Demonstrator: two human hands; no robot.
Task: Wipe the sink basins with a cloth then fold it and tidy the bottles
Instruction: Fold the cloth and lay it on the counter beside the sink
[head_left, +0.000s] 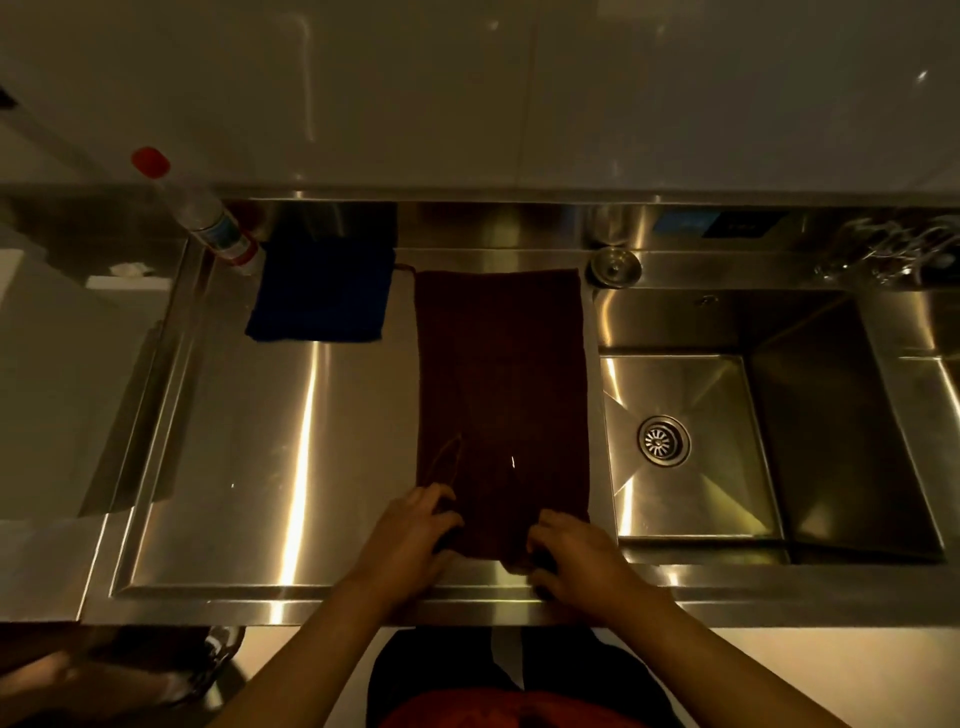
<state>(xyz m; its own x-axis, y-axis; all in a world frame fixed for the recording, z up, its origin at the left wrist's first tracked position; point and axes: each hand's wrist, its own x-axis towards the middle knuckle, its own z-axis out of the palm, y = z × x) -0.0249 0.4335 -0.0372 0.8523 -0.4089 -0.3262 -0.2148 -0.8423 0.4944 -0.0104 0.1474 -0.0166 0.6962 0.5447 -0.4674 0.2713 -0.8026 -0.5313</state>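
My left hand (415, 530) and right hand (576, 558) pinch the near edge of the dark brown cloth (501, 395), fingers clamped on it. It lies flat on the steel table (249, 441), left of the basin (727, 415). Folding looks underway; the bottle (208, 218) awaits tidying.

A long cloth (501, 405) lies flat on the steel worktop (270, 467), running from its back edge to the front. Behind and left of it lies a smaller folded cloth (322, 293), and a bottle (208, 218) stands just left of that one. To the right of the long cloth is the sink basin (753, 441), with a drain (664, 440) in its floor. The left hand (415, 540) and the right hand (576, 558) hold the near end of the long cloth
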